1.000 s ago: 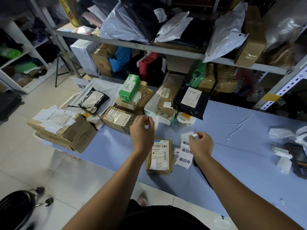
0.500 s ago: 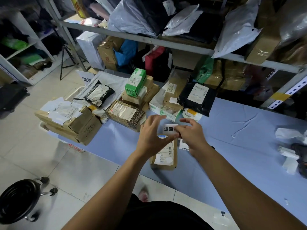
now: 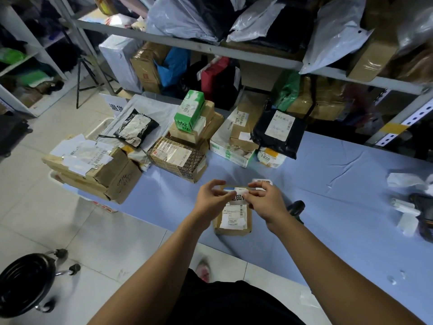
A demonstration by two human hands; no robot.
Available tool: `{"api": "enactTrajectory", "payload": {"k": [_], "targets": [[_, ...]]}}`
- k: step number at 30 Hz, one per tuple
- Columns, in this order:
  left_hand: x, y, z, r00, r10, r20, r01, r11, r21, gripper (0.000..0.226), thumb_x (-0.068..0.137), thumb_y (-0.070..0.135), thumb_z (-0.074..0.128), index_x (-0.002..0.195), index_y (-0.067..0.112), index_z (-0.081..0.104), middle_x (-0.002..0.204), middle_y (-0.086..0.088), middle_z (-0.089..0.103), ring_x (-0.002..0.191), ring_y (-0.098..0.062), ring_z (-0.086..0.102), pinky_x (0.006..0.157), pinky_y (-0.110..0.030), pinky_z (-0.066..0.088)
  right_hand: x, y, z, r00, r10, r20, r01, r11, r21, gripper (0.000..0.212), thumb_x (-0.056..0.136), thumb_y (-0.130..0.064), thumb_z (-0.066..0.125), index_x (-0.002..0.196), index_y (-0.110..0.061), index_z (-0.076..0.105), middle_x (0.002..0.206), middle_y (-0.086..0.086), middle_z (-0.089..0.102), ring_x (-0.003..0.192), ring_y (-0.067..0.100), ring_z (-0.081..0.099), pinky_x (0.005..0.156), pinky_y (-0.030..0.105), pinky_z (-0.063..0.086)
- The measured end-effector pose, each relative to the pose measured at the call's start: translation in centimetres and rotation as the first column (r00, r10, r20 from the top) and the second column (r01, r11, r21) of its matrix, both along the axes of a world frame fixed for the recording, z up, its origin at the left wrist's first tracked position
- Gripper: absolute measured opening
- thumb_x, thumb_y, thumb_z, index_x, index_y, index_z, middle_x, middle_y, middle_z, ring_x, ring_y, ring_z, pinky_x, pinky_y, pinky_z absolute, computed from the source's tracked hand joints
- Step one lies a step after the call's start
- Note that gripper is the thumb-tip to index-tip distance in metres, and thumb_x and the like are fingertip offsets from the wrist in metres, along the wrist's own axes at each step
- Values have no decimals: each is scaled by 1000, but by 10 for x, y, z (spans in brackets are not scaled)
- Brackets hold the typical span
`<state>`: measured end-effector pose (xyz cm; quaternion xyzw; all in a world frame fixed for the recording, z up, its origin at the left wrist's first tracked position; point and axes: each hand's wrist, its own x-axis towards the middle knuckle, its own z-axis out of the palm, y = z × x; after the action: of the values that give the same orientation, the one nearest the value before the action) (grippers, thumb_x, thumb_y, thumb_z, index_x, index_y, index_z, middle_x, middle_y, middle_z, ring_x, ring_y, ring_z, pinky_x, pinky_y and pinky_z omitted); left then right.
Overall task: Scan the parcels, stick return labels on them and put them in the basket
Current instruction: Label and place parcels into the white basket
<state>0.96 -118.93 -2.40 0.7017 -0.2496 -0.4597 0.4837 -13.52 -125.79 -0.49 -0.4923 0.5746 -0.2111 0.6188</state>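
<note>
A small brown cardboard parcel (image 3: 234, 219) with a white shipping label lies on the blue table (image 3: 328, 195) near its front edge. Both hands hover over the parcel's far end. My left hand (image 3: 212, 199) and my right hand (image 3: 266, 202) pinch a white return label (image 3: 239, 195) with black characters between them, just above the parcel. More return labels (image 3: 262, 182) lie on the table behind my right hand. At the left end of the table, a white basket (image 3: 100, 127) holds cardboard boxes and mailer bags.
Several parcels (image 3: 180, 158) are stacked at the table's back, with a black mailer (image 3: 278, 130) among them. A handheld scanner (image 3: 421, 212) and paper scraps lie at the right edge. Shelves full of parcels stand behind. A black stool (image 3: 23, 282) stands on the floor at left.
My right hand lifted a return label from the strip and both hands came together over the parcel. They now hold the label lower, close to the parcel's top.
</note>
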Motion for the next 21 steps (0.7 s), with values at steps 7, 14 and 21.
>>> {"api": "enactTrajectory", "payload": {"k": [7,14,21], "targets": [[3,-2,-18,984,-13,179,12,1000,5,19,79,1,76,91,14,68,78,-16,69,65,-22,64,61,-36,55,11,10,-17,980,-8,-197,-3,998,-56,20,84,-8,75,96,-18,63,91,5,74,88,22,71,79,43,60],[3,-1,-39,895,-113,431,106,994,42,12,79,3,74,85,11,67,62,4,57,50,-6,48,50,-16,39,29,19,-34,902,42,-429,-155,960,-232,19,87,-10,71,100,-21,64,89,1,72,85,16,67,68,25,48],[6,-2,-46,846,-132,516,120,991,55,15,79,3,73,86,13,66,61,12,54,52,-8,50,55,-30,48,39,14,-41,843,80,-531,-250,934,-255,29,84,-7,73,100,-23,55,111,1,59,97,22,61,75,29,46]]}}
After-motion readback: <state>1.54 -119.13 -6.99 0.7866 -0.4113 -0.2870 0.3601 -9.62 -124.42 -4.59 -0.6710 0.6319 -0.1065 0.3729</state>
